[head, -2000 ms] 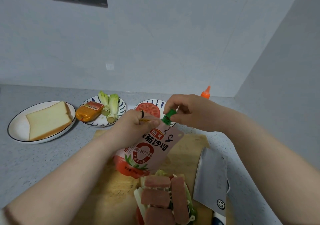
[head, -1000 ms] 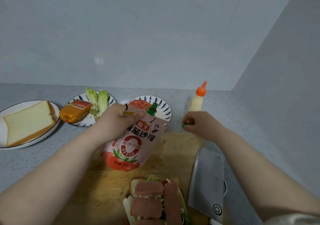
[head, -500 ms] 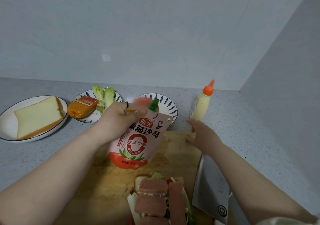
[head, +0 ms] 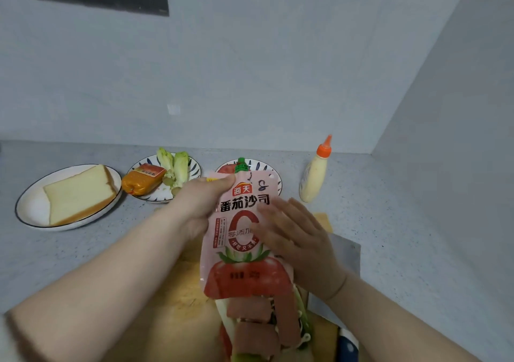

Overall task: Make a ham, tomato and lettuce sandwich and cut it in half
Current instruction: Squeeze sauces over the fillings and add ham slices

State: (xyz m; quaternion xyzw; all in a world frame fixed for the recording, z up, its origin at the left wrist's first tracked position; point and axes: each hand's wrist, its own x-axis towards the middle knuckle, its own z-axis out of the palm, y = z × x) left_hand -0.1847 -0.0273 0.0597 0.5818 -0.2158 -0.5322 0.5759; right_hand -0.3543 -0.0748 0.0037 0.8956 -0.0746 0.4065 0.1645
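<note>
Over the cutting board (head: 192,292), the left hand (head: 200,203) grips the ketchup pouch (head: 244,239) by its top, spout up, while the right hand (head: 300,239) lays straight fingers flat on its front, likely steadying it above the ham-topped open sandwich (head: 250,311) for squeezing.

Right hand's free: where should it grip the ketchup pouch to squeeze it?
Probably the wide lower half of the pouch, from its right edge: the left hand holds the upper left by the green spout, and the right hand is open at that side.
</note>
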